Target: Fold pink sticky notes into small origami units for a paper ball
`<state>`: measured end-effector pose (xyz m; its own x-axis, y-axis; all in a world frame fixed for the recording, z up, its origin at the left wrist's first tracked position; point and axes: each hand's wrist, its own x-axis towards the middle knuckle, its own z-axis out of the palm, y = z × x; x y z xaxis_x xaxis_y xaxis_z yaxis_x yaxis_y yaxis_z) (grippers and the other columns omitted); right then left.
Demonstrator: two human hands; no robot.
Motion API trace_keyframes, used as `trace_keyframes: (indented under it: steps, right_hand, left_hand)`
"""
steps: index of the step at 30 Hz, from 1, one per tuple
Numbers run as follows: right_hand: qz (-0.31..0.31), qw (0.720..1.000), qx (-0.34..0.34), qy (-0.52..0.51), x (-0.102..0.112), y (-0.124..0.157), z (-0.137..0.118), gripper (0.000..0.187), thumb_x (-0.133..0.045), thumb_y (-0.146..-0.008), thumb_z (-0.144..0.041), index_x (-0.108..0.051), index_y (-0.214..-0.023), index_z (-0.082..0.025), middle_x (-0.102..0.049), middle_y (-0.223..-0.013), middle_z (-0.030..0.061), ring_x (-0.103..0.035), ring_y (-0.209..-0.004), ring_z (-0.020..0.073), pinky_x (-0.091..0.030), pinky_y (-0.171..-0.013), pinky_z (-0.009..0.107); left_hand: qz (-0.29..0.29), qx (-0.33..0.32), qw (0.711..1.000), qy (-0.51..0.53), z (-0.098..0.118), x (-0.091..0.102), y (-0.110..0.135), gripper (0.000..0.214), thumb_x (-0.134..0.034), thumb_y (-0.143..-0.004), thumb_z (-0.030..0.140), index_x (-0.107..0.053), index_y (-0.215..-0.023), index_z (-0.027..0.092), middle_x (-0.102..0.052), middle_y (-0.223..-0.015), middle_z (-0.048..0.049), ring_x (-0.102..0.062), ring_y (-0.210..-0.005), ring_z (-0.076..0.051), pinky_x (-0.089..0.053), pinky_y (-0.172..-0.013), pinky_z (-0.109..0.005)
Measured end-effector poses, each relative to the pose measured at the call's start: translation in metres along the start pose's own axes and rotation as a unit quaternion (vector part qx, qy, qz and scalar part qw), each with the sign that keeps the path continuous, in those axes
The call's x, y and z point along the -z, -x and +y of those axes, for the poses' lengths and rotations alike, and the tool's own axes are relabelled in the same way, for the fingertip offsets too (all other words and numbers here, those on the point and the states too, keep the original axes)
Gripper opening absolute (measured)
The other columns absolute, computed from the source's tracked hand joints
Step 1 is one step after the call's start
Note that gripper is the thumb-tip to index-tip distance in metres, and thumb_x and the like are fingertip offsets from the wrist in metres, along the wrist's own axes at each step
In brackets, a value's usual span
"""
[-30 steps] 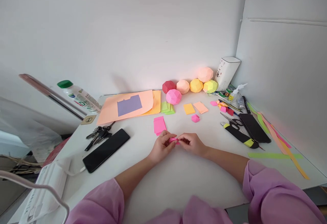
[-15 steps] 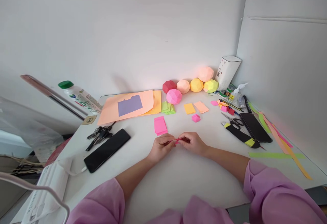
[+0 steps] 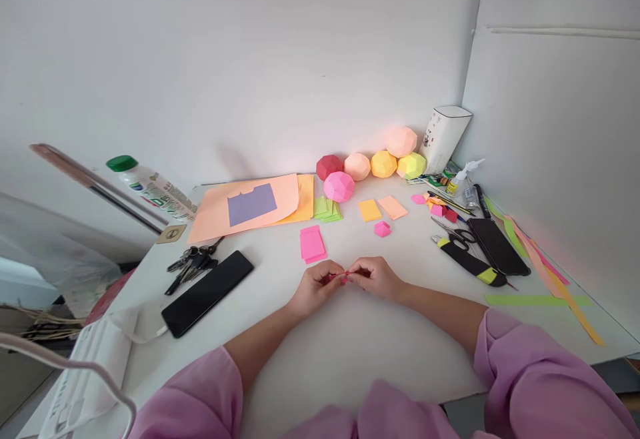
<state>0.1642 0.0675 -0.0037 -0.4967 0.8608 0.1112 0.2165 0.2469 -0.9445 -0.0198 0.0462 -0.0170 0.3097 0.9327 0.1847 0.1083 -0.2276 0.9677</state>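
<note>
paper (image 3: 346, 277), a small bright pink piece, sits at the centre of the dial, pinched between the tips of two bare hands over a white table (image 3: 360, 352). the left hand (image 3: 316, 287) reaches in from 8 o'clock, thumb and forefinger closed on one end of the piece; the right hand (image 3: 376, 277) reaches in from 4 o'clock and grips the other end the same way, so the fingertips nearly meet. the fingers cover most of the piece, so its shape cannot be told, nor whether it touches the table.

near the left hand, at 11 o'clock, lies a stack of pink slips (image 3: 313, 244). a folded pink shape (image 3: 383, 229) sits at 1 o'clock, with orange slips (image 3: 370, 210) and peach slips (image 3: 393, 207) just beyond it. green slips (image 3: 327, 209) fan out at 12 o'clock, and behind them sits a faceted pink ball (image 3: 339, 187), in front of a red ball (image 3: 328, 166).

at 2 o'clock there is a heap of small coloured scraps (image 3: 437, 208). toward 3 o'clock lie scissors (image 3: 454, 233) and a black and yellow cutter (image 3: 469, 261). at 9 o'clock are a black phone (image 3: 207, 294) and a bunch of keys (image 3: 196, 264); at 10 o'clock a purple sheet (image 3: 253, 204) lies on a peach sheet (image 3: 210, 219).
</note>
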Motion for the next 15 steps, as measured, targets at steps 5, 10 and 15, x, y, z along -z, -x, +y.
trace_keyframes:
  steps: [5, 10, 15]
  right_hand:
    - [-0.010, 1.000, -0.012, -0.016, 0.0012, 0.0005, 0.0016, 0.019, -0.060, -0.079, -0.032, -0.064, -0.072, -0.015, -0.052, -0.054, -0.0025, -0.043, -0.047, 0.0086, -0.034, -0.045, 0.021]
    - [-0.015, 0.999, -0.025, -0.026, 0.0021, 0.0013, 0.0074, 0.020, -0.061, -0.078, -0.033, -0.063, -0.070, -0.014, -0.050, -0.052, -0.0033, -0.042, -0.044, 0.0083, -0.034, -0.043, 0.021]
    - [-0.018, 0.999, -0.009, -0.027, 0.0016, 0.0017, 0.0072, 0.022, -0.061, -0.078, -0.034, -0.062, -0.069, -0.014, -0.051, -0.053, -0.0028, -0.042, -0.046, 0.0082, -0.034, -0.043, 0.021]
  left_hand:
    - [-0.006, -0.029, 1.000, -0.003, 0.0012, 0.0007, 0.0011, 0.014, -0.057, -0.083, 0.025, -0.066, -0.076, 0.017, -0.065, -0.080, -0.0074, -0.061, -0.074, -0.016, -0.049, -0.065, -0.029]
    - [-0.005, -0.034, 0.999, 0.009, -0.0002, 0.0012, 0.0009, 0.013, -0.058, -0.083, 0.024, -0.067, -0.078, 0.017, -0.066, -0.080, -0.0078, -0.061, -0.074, -0.016, -0.049, -0.065, -0.029]
    - [-0.012, -0.027, 0.999, 0.018, 0.0001, 0.0008, 0.0018, 0.014, -0.057, -0.084, 0.025, -0.064, -0.075, 0.016, -0.065, -0.080, -0.0074, -0.060, -0.073, -0.015, -0.048, -0.066, -0.029]
